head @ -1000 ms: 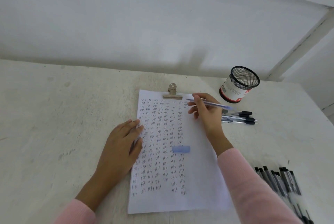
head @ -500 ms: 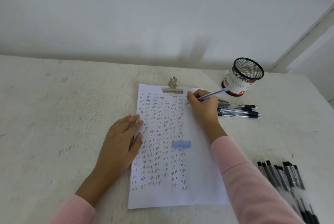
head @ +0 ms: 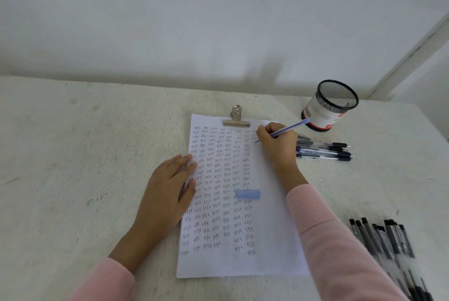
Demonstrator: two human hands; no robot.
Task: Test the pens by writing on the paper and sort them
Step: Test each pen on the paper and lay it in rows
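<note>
A white paper (head: 272,227) lies on the table, held at its top by a metal clip (head: 236,119) and covered with columns of small handwritten words. My right hand (head: 277,145) grips a blue pen (head: 289,128) in a writing hold, its tip on the paper's upper right. My left hand (head: 170,186) lies flat with straight fingers on the paper's left edge. A blue pen cap (head: 247,194) lies on the middle of the paper. Several pens (head: 325,151) lie in a row just right of my right hand. A pile of black pens (head: 386,244) lies at the lower right.
A black mesh pen cup (head: 328,106) with a white and red label stands at the back right, tilted in the wide view. The white table (head: 73,167) meets a white wall at the back. A white post (head: 413,52) slants up at the right.
My right hand turned the blue pen from lying level above the paper to a writing hold and set its tip down on the upper right of the paper. My left hand stayed flat.
</note>
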